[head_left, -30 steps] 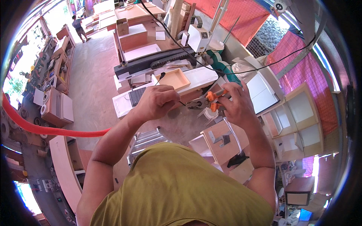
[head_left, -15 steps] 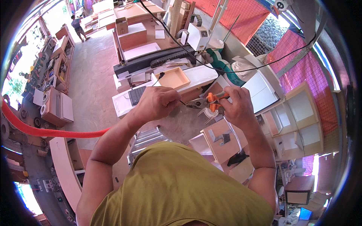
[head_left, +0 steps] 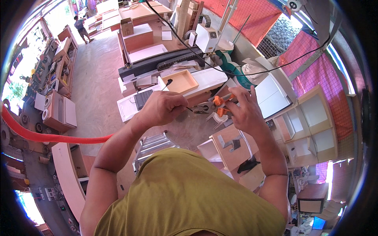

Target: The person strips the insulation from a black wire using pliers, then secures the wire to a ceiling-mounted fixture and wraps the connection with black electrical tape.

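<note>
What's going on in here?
Someone in an olive shirt is working with both bare hands in a cluttered workshop. The left hand pinches a thin dark strand, while the right hand holds orange-handled pliers, their nose pointing at the strand's tip; whether they touch is hard to tell. Beyond sits a white table with a shallow wooden tray. Another person stands far off.

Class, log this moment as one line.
left hand: holds thin dark cord | right hand: holds orange-handled pliers | cord-to-pliers contact: unclear
</note>
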`<state>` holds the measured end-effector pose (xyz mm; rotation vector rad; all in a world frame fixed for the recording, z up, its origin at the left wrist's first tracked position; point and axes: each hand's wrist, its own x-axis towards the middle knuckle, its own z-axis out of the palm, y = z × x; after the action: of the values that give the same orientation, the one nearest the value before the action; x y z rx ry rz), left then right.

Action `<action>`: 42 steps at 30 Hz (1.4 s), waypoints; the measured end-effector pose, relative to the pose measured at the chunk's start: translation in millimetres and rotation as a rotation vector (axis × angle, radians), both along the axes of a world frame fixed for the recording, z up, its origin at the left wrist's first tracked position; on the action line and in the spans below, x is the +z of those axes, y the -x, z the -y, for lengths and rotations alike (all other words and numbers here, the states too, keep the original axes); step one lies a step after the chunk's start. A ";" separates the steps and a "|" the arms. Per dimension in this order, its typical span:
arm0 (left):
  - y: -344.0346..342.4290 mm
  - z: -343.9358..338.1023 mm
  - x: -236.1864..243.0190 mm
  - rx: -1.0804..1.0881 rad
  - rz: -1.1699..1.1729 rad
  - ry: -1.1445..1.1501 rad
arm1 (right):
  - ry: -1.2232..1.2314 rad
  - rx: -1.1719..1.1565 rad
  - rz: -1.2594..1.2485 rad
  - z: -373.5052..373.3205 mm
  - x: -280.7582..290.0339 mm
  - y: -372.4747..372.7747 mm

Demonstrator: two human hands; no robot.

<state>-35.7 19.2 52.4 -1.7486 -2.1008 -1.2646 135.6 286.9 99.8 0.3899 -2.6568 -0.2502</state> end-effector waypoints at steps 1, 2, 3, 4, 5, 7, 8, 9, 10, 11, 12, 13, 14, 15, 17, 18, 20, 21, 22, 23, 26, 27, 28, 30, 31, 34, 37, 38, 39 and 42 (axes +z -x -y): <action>0.9 -0.5 -0.5 -0.022 0.011 -0.004 | -0.017 -0.016 0.023 1.3 2.0 -0.1; 1.9 -0.6 -1.3 -0.026 0.015 0.004 | -0.020 -0.020 0.015 0.9 1.1 0.2; 3.1 -0.6 -2.4 -0.028 0.020 0.011 | -0.023 -0.023 0.007 -0.2 -1.1 0.9; 3.9 -0.9 -3.5 -0.033 0.026 0.017 | -0.027 -0.027 0.000 -1.6 -3.4 0.9; 5.0 -1.7 -4.3 -0.037 0.032 0.034 | -0.036 -0.008 -0.022 -4.5 -6.3 1.3; 6.8 -3.2 -5.1 -0.044 0.042 0.070 | -0.052 0.032 -0.070 -11.8 -12.6 2.5; 6.2 -3.1 -4.0 -0.038 0.045 0.072 | -0.047 0.042 -0.081 -13.1 -14.5 2.8; 5.2 -3.0 -1.9 -0.033 0.047 0.074 | -0.041 0.052 -0.092 -14.0 -16.1 3.0; 4.4 -3.0 -0.2 -0.029 0.049 0.076 | -0.036 0.061 -0.102 -14.6 -16.7 2.9; 3.5 -3.1 0.7 -0.010 0.054 0.092 | -0.053 0.070 -0.103 -15.3 -16.0 3.1; 2.3 -3.2 1.3 0.009 0.059 0.107 | -0.071 0.079 -0.104 -16.2 -14.8 3.8; 0.7 -3.3 1.8 0.029 0.065 0.122 | -0.088 0.090 -0.104 -16.8 -13.9 4.5; -1.0 -3.7 2.4 0.050 0.053 0.128 | -0.087 0.095 -0.112 -17.3 -14.6 5.1; -2.8 -4.5 3.0 0.070 0.040 0.135 | -0.087 0.100 -0.120 -17.9 -16.1 5.8; -6.5 -5.4 5.8 0.112 0.028 0.168 | -0.103 0.105 -0.133 -17.6 -16.7 6.4; -8.5 -5.8 8.4 0.134 0.028 0.195 | -0.120 0.103 -0.138 -16.8 -16.1 6.1; -10.6 -7.2 10.1 0.164 0.047 0.227 | -0.145 0.098 -0.154 -15.8 -15.4 5.9; -11.2 -7.8 10.1 0.174 0.068 0.232 | -0.152 0.098 -0.164 -15.3 -15.2 6.4; -12.1 -8.2 10.1 0.184 0.087 0.237 | -0.159 0.097 -0.176 -14.8 -15.3 6.3; -12.5 -8.7 9.7 0.188 0.086 0.241 | -0.164 0.101 -0.180 -14.4 -14.8 6.5; -12.6 -10.4 7.0 0.200 0.089 0.251 | -0.181 0.109 -0.185 -13.8 -13.7 7.7; -12.7 -11.1 5.9 0.205 0.092 0.253 | -0.187 0.107 -0.185 -13.8 -14.1 7.9; -13.0 -12.0 5.1 0.209 0.094 0.255 | -0.193 0.105 -0.184 -14.2 -14.7 7.8; -13.4 -12.9 4.6 0.211 0.119 0.266 | -0.203 0.102 -0.184 -16.5 -18.5 8.3; -13.5 -13.0 4.5 0.212 0.132 0.272 | -0.208 0.101 -0.185 -17.4 -20.1 8.3; -14.0 -11.0 5.4 0.191 0.161 0.256 | -0.211 0.092 -0.169 -18.0 -22.0 7.2; -5.7 -7.0 -2.5 0.071 0.162 0.169 | -0.148 0.092 -0.160 -22.9 -26.6 6.1; -3.4 -6.5 -4.6 0.018 0.190 0.100 | -0.114 0.089 -0.144 -22.7 -27.0 5.7; -1.2 -6.2 -6.5 -0.035 0.217 0.031 | -0.080 0.086 -0.129 -22.1 -27.4 4.9; -1.0 -4.4 -10.3 -0.071 0.259 -0.055 | 0.053 0.069 -0.029 -19.4 -27.0 2.5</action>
<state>-34.7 23.6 42.1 -1.7324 -2.1254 -1.6321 133.1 306.2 72.8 0.4564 -2.6096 -0.1626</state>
